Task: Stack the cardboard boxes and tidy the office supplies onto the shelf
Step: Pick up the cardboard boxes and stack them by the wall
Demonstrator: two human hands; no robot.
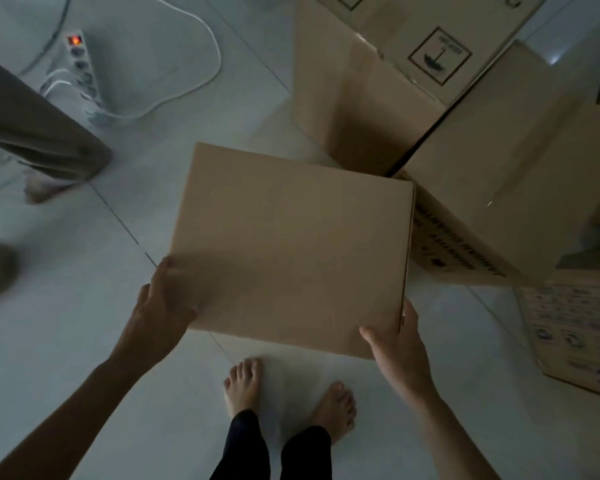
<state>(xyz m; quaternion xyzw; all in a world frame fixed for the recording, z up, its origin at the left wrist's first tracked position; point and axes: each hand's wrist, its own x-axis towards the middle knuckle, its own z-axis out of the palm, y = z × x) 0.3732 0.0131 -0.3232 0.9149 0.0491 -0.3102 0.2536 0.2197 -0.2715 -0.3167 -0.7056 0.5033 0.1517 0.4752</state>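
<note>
Your left hand (163, 303) curls round the near-left corner of the box (291, 244), your right hand (399, 344) pinches the near-right one. Opposed grips hold it level off the floor (84, 358), the stack (499, 161) just beyond your right hand.

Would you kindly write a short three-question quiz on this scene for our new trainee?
1. True or false: the left hand and the right hand both grip the plain cardboard box.
2. The switch on the power strip is: A) glowing red, B) dark, C) glowing green.
3. Short answer: what symbol is printed on the tall box beyond the plain one?
Key: 1 true; 2 A; 3 an umbrella.
</note>
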